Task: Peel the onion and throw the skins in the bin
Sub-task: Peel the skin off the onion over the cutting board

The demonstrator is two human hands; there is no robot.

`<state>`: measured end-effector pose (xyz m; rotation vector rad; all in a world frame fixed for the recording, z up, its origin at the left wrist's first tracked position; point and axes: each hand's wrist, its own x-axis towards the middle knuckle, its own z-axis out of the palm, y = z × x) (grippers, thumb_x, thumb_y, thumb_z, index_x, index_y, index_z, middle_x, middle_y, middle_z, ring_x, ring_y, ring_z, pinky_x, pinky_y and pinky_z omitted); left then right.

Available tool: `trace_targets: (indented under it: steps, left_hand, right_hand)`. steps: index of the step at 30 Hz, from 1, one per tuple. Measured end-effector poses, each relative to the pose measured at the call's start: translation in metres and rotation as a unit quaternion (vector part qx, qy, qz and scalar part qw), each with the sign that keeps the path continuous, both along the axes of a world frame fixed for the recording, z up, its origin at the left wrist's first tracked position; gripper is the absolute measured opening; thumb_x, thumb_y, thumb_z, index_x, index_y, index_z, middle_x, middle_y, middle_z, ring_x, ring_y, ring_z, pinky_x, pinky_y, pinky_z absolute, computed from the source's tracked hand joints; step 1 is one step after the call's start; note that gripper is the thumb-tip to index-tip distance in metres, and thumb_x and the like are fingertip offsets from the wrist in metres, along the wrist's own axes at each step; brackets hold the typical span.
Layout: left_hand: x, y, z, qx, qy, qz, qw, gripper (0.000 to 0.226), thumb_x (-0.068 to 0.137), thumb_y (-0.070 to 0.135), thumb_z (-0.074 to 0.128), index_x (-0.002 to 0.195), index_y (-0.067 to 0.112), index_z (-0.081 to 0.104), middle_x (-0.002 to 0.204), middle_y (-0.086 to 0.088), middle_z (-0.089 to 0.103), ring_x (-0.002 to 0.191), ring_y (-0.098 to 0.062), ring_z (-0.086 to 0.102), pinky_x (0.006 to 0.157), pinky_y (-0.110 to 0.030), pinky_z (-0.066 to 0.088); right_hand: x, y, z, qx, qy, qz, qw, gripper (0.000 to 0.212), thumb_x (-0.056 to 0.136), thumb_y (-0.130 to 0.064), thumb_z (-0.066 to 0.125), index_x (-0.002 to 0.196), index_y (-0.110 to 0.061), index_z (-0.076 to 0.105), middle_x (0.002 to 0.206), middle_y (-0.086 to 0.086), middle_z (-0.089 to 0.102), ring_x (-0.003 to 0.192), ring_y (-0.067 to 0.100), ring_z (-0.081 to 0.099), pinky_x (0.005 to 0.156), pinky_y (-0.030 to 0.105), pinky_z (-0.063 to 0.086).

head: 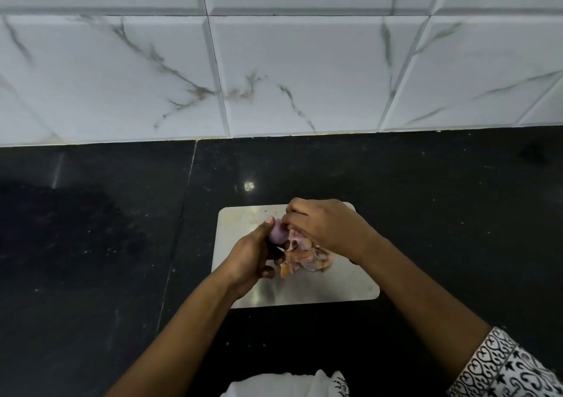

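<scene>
Left grip (254,253) wraps the purple onion (277,234) just above the steel board (335,285) on the black counter (426,214); right grip (323,227), curled, pinches at its top. Loose skins (307,259) pile beneath, on the board. A hard tug, I reckon, could squirt the slick bulb free or scatter skins onto the counter.

A kitchen: a polished black stone surface (91,244) meets a wall of white, marble-veined tiles (304,77), and a steel cutting board (320,287) lies on it, carrying papery onion skins (307,261).
</scene>
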<state>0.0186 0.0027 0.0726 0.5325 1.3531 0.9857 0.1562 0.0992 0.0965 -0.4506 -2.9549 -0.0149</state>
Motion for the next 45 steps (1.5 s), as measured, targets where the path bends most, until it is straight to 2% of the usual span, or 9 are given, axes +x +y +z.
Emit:
trace_targets:
  steps: [5, 14, 20, 24, 27, 31, 35, 41, 45]
  left_hand:
    - [-0.005, 0.005, 0.003, -0.003, 0.035, -0.014, 0.999, 0.046, 0.098, 0.049, 0.03, 0.098, 0.013, 0.059, 0.083, -0.006, 0.054, 0.063, -0.014, 0.039, 0.045, -0.02, 0.026]
    - [-0.005, 0.003, -0.004, 0.014, 0.075, -0.038, 0.996, 0.043, 0.098, 0.048, 0.029, 0.096, 0.015, 0.056, 0.082, -0.003, 0.053, 0.061, -0.012, 0.038, 0.047, -0.02, 0.025]
    - [-0.007, 0.0, -0.005, 0.064, 0.136, -0.089, 0.985, 0.035, 0.098, 0.047, 0.032, 0.113, 0.023, 0.052, 0.093, -0.001, 0.053, 0.069, -0.013, 0.043, 0.05, -0.019, 0.032]
    - [-0.008, -0.002, -0.006, 0.085, 0.11, -0.088, 0.986, 0.034, 0.098, 0.046, 0.031, 0.121, 0.028, 0.049, 0.101, -0.003, 0.056, 0.074, -0.015, 0.047, 0.053, -0.021, 0.036]
    - [-0.007, -0.004, -0.005, 0.088, 0.09, -0.084, 0.988, 0.036, 0.099, 0.043, 0.029, 0.124, 0.027, 0.048, 0.104, -0.004, 0.057, 0.075, -0.015, 0.048, 0.053, -0.021, 0.038]
    - [-0.007, -0.003, -0.004, 0.09, 0.089, -0.077, 0.989, 0.036, 0.098, 0.045, 0.029, 0.123, 0.027, 0.048, 0.102, -0.003, 0.057, 0.075, -0.015, 0.049, 0.053, -0.021, 0.038]
    - [-0.007, -0.003, -0.004, 0.095, 0.085, -0.07, 0.989, 0.032, 0.098, 0.042, 0.034, 0.121, 0.025, 0.049, 0.099, -0.002, 0.058, 0.074, -0.015, 0.05, 0.052, -0.022, 0.038]
    - [-0.008, -0.005, -0.004, 0.12, 0.065, -0.048, 0.989, 0.023, 0.098, 0.029, 0.042, 0.119, 0.024, 0.051, 0.101, -0.003, 0.06, 0.08, -0.017, 0.055, 0.054, -0.025, 0.043]
    - [-0.007, -0.007, -0.003, 0.157, 0.047, -0.017, 0.986, 0.023, 0.096, 0.019, 0.047, 0.118, 0.023, 0.051, 0.108, -0.002, 0.059, 0.081, -0.01, 0.062, 0.056, -0.026, 0.05]
  right_hand:
    - [-0.001, 0.006, 0.001, 0.081, -0.011, 0.063, 0.995, 0.022, 0.067, -0.007, 0.078, 0.086, -0.008, 0.067, 0.077, 0.005, 0.063, 0.051, 0.01, 0.054, 0.039, 0.018, 0.043]
    - [-0.005, 0.006, -0.011, 0.126, 0.018, 0.04, 0.991, 0.012, 0.077, -0.023, 0.069, 0.08, -0.013, 0.062, 0.071, 0.0, 0.059, 0.048, 0.008, 0.049, 0.038, 0.017, 0.03]
    - [-0.006, 0.004, -0.014, -0.017, 0.098, -0.053, 0.994, 0.009, 0.076, -0.02, 0.067, 0.077, -0.012, 0.063, 0.072, 0.003, 0.06, 0.051, 0.013, 0.053, 0.042, 0.028, 0.048]
    - [-0.005, 0.006, 0.0, -0.277, 0.156, -0.192, 0.929, 0.004, 0.08, -0.016, 0.066, 0.083, -0.015, 0.07, 0.082, -0.004, 0.066, 0.071, 0.009, 0.062, 0.067, 0.027, 0.054]
    - [0.001, 0.007, 0.005, -0.349, 0.151, -0.207, 0.901, 0.01, 0.085, -0.016, 0.065, 0.092, -0.017, 0.07, 0.091, -0.007, 0.066, 0.083, 0.007, 0.064, 0.076, 0.024, 0.054]
    - [0.005, 0.001, 0.012, -0.326, 0.094, -0.142, 0.93, 0.033, 0.083, -0.022, 0.067, 0.116, -0.021, 0.063, 0.109, -0.008, 0.061, 0.094, 0.006, 0.06, 0.08, 0.02, 0.05]
    - [0.0, -0.004, 0.014, -0.226, 0.085, -0.122, 0.963, 0.021, 0.084, -0.017, 0.065, 0.105, -0.017, 0.068, 0.099, 0.001, 0.067, 0.086, 0.01, 0.06, 0.079, 0.024, 0.049]
    - [-0.004, -0.006, 0.014, -0.212, 0.102, -0.134, 0.963, 0.013, 0.086, -0.015, 0.062, 0.097, -0.012, 0.069, 0.094, 0.002, 0.068, 0.082, 0.009, 0.059, 0.073, 0.018, 0.042]
    - [-0.007, -0.01, 0.008, -0.251, 0.16, -0.186, 0.936, 0.01, 0.086, -0.013, 0.062, 0.095, -0.014, 0.066, 0.095, -0.001, 0.066, 0.081, 0.004, 0.056, 0.068, 0.007, 0.04]
